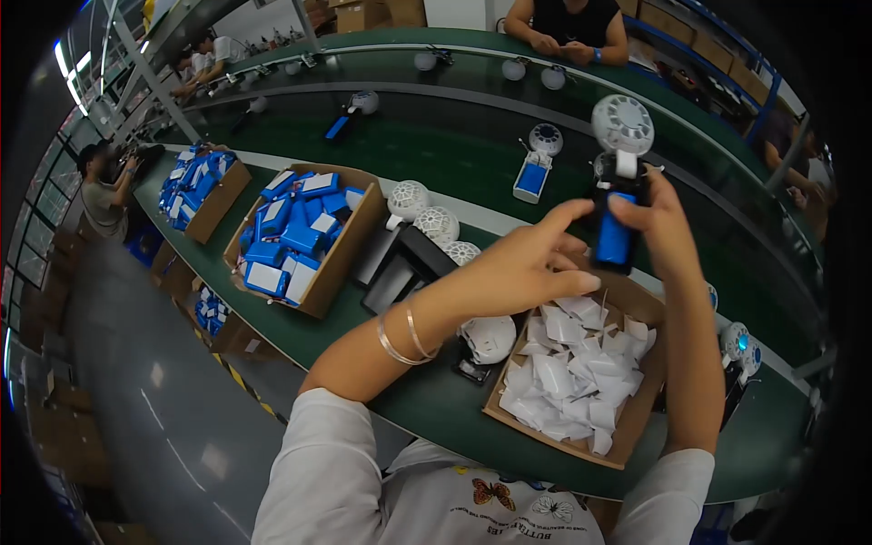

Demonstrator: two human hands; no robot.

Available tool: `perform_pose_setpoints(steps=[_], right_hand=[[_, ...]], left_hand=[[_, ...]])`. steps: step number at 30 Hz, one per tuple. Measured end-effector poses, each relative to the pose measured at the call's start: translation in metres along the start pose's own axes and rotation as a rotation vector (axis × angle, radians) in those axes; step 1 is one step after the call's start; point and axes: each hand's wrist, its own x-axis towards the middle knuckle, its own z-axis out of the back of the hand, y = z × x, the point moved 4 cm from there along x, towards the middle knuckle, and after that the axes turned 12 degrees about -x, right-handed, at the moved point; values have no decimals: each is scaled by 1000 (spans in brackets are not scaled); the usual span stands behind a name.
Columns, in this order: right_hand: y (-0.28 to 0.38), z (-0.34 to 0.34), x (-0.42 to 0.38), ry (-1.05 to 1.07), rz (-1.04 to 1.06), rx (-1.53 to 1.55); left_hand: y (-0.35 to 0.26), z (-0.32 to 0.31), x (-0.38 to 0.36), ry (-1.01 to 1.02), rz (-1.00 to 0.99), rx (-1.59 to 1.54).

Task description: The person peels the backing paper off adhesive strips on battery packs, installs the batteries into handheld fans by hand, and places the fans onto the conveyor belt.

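Observation:
My right hand (pixel 658 218) grips a handheld fan (pixel 623 127) with a white round head and a black handle, its thumb on the blue battery pack (pixel 615 241) in the handle. My left hand (pixel 536 263) is at the fan's left side, index fingertip at the handle's edge, thumb stretched out and apart, other fingers partly curled. Below the hands stands a cardboard box of white paper-like pieces (pixel 577 377). Another white fan head (pixel 489 339) lies by my left forearm.
Cardboard boxes of blue battery packs (pixel 295 227) (pixel 195 182) stand on the green bench at left. Several white fan heads (pixel 436 224) and a black tray (pixel 409 263) are beside them. A fan with a blue battery (pixel 533 173) lies on the belt. Across it sits a person (pixel 572 36).

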Motion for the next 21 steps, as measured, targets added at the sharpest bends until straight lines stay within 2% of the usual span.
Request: perform_pose_setpoints(steps=[1,3,4,5,6,7,8,9,10,11,12,15,17,18,20,21], right_hand=[[-21,28,13,-179,-118,-231],[-65,81,32,-70,-474,-272],[-79,99,34,-160,-544,-331],[-96,114,35,-250,-620,-391],[-128,130,42,-272,-629,-381],[-167,147,52,-191,-640,-501],[-189,161,54,-108,-654,-623],[-184,163,55,-58,-644,-901],[-171,154,57,0,-630,-1178],[-145,143,52,-40,-498,-1247],[-118,132,45,-71,-365,-1312],[-64,111,28,-94,-29,-1090],[-30,91,3,-22,141,-839],[-15,80,-12,19,214,-709],[7,53,-38,73,346,-635],[16,38,-49,53,429,-612]], left_hand=[[-13,18,-12,-29,-194,224],[-48,69,-36,-270,-106,767],[-61,103,-45,-458,-223,1032],[-70,141,-53,-568,-215,1258],[-73,180,-61,-578,-131,1430],[-64,224,-71,-515,-1,1625],[-57,247,-80,-493,262,1582],[-47,262,-89,-468,519,1533],[-40,272,-93,-447,421,1559],[-33,279,-98,-425,334,1578],[-33,284,-102,-400,326,1583],[-29,285,-104,-328,287,1614],[-42,277,-107,-636,351,1427],[-41,269,-105,-636,350,1423],[-49,241,-102,-801,-294,382],[-50,206,-91,-774,-302,120]])
